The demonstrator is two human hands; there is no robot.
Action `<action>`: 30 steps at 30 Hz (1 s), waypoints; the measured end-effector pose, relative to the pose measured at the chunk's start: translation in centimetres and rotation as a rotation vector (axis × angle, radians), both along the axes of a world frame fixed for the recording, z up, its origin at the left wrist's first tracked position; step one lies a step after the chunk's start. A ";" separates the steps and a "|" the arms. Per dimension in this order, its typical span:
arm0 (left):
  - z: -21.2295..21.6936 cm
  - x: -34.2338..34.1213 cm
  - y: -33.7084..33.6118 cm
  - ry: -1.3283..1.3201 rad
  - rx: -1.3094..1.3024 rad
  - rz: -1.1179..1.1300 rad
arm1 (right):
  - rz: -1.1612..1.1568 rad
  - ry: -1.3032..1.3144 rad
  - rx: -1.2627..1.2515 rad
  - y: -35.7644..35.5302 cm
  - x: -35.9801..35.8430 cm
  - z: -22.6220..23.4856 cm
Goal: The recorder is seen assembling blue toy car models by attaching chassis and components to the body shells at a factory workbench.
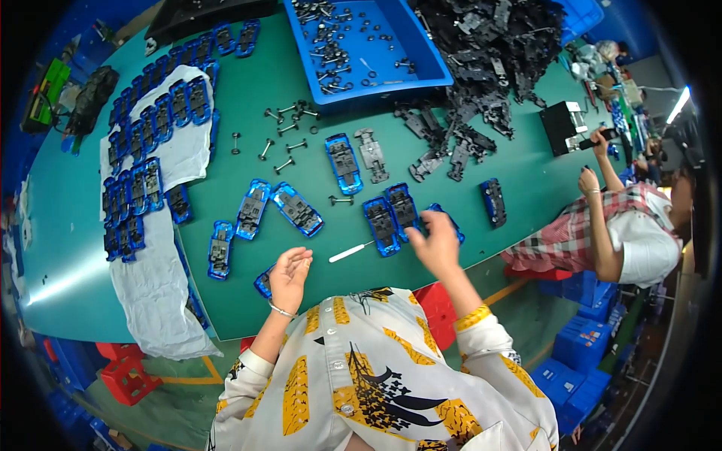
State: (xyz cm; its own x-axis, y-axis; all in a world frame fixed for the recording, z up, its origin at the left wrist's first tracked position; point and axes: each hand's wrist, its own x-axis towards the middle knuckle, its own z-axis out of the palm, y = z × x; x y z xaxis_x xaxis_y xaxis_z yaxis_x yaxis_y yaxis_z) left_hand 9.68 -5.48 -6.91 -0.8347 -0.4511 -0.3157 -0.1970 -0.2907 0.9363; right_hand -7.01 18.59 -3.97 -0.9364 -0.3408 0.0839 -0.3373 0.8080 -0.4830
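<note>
My left hand (290, 276) hovers at the table's near edge, fingers loosely bent and apart, with nothing visible in it. Partly hidden beside it lies a blue toy car (263, 283). My right hand (438, 245) is open, thumb spread, above another toy car (456, 223) that it partly covers. Two upturned toy cars with black undersides, one (381, 225) beside the other (402, 204), lie just left of that hand. Between my hands rests a white-handled screwdriver (348, 252). More upturned cars lie farther left, near a grey chassis plate (371, 155).
A blue bin (372, 94) of wheel axles stands at the back, beside a heap of black chassis parts (489, 60). Loose axles (266, 149) lie before it. Rows of toy cars rest on white cloth (154, 289) at left. A co-worker (624, 233) works at the right.
</note>
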 end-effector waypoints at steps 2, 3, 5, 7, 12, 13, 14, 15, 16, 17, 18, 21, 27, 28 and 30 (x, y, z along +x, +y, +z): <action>0.1 -0.3 0.9 0.010 0.015 -0.040 | 0.043 0.020 0.101 -2.3 1.3 -0.2; 0.1 -0.4 1.3 0.014 0.019 -0.077 | 0.064 0.025 0.130 -3.0 1.9 -0.3; 0.3 -0.7 1.9 0.016 0.027 -0.102 | 0.086 0.031 0.159 -4.0 2.5 -0.5; 0.3 -0.6 2.1 0.020 0.045 -0.118 | 0.048 -0.040 0.251 -4.8 2.7 -0.8; 0.1 -0.5 2.3 0.001 0.054 -0.128 | 0.048 -0.035 0.262 -4.9 2.8 -2.9; 0.1 -0.5 2.3 -0.007 0.063 -0.129 | 0.040 -0.033 0.253 -5.0 2.9 -3.1; 0.0 -0.5 2.3 -0.006 0.062 -0.127 | 0.042 -0.032 0.252 -5.2 3.0 -3.0; -0.2 -0.6 2.3 -0.011 0.067 -0.137 | 0.024 -0.013 0.226 -5.4 3.0 -2.8; -0.2 -0.6 2.4 -0.016 0.073 -0.147 | 0.005 0.007 0.201 -5.6 3.0 -2.6; -0.2 -0.7 2.5 -0.014 0.073 -0.147 | 0.005 0.008 0.201 -5.6 3.0 -2.5; -0.1 -0.9 2.6 -0.013 0.085 -0.150 | 0.034 0.040 0.197 -5.7 2.9 -2.4; -0.2 -1.1 2.8 -0.011 0.110 -0.157 | 0.088 0.040 0.213 -5.9 2.8 -2.0; -0.2 -1.4 2.7 -0.005 0.142 -0.176 | 0.055 -0.011 0.209 -6.4 2.6 -2.4; 0.0 -1.6 2.6 -0.019 0.160 -0.186 | 0.034 -0.029 0.175 -6.6 2.7 -2.0; 0.7 -2.2 2.8 -0.055 0.204 -0.155 | 0.052 -0.124 0.127 -7.6 3.3 0.1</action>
